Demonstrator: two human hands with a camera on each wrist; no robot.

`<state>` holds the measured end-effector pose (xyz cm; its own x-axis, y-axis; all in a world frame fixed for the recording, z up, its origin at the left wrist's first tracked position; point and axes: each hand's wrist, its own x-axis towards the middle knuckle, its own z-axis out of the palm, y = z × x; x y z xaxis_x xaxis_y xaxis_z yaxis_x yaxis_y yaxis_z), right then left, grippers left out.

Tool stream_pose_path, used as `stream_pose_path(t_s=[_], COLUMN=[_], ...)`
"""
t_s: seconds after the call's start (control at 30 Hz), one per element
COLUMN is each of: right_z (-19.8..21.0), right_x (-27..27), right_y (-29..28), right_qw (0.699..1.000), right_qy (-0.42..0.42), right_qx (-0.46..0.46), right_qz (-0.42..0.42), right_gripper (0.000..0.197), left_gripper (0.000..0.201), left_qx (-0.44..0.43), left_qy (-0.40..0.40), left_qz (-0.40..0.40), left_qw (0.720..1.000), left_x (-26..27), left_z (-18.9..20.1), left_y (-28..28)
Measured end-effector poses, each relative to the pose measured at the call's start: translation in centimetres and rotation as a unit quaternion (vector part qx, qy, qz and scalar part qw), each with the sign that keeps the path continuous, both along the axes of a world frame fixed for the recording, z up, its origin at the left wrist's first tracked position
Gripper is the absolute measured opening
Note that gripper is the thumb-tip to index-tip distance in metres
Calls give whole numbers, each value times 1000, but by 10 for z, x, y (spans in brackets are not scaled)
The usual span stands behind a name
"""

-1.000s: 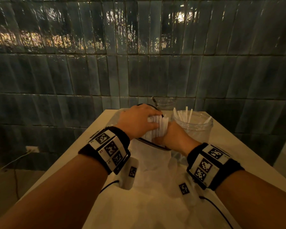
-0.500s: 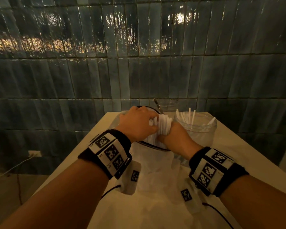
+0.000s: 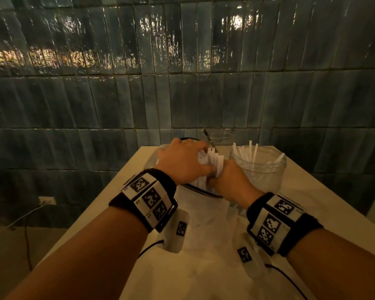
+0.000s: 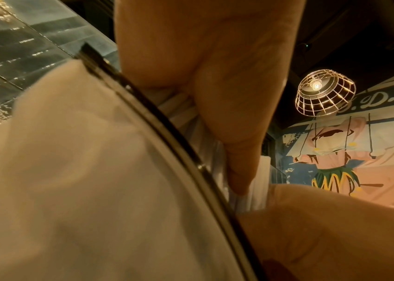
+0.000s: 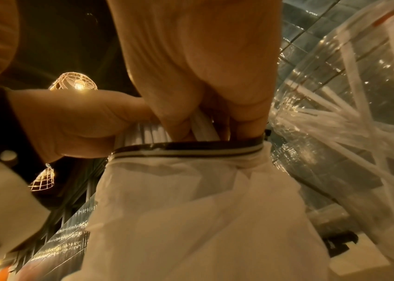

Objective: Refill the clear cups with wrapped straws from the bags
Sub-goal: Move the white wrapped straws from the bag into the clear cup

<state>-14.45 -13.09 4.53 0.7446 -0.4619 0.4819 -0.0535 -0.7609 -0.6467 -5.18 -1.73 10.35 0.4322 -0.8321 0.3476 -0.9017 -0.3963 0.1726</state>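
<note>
We see both hands closed together on one bundle of wrapped straws [image 3: 212,161] at the mouth of a white plastic bag [image 3: 200,215]: the left hand [image 3: 182,162] curls over the bundle from above and the left side, fingers folded round the white wrappers, while the right hand [image 3: 232,180] clamps it from the right and below, its fingers tucked just inside the bag's dark zip rim [image 5: 191,147]. The straws stand partly out of the bag, their tops fanned above the knuckles. Just to the right of the right hand stands one clear cup [image 3: 260,167], holding a loose scatter of wrapped straws, about six ends poking above its rim. A second clear cup [image 3: 220,136] sits just beyond the hands, its contents hard to make out. The bag lies on a pale table [image 3: 312,191] beneath both wrists.
</note>
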Motion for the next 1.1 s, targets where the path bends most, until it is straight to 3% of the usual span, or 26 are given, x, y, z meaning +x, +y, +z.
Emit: stream_pose_path(t_s=[0.33, 0.5, 0.6, 0.77, 0.9, 1.1], right_z=[4, 3, 6, 21, 47, 92], right_x=[-3, -4, -6, -7, -8, -14], right_y=[3, 0, 0, -3, -6, -16], right_qw=[999, 997, 994, 990, 988, 992], right_qy=[52, 51, 15, -20, -36, -37], right_qx=[1, 50, 108, 134, 144, 122], right_qz=[-13, -24, -26, -26, -28, -14], right_gripper=[28, 21, 29, 21, 32, 29], left_gripper=[40, 11, 14, 20, 21, 29], left_qx=[37, 14, 3, 19, 56, 74], left_qy=[1, 37, 43, 18, 1, -7], left_qz=[-6, -10, 6, 45, 43, 44], left_qw=[999, 999, 999, 999, 998, 996], left_x=[0, 3, 2, 0, -4, -4], left_z=[3, 5, 5, 5, 5, 6], left_y=[-3, -1, 0, -5, -12, -15])
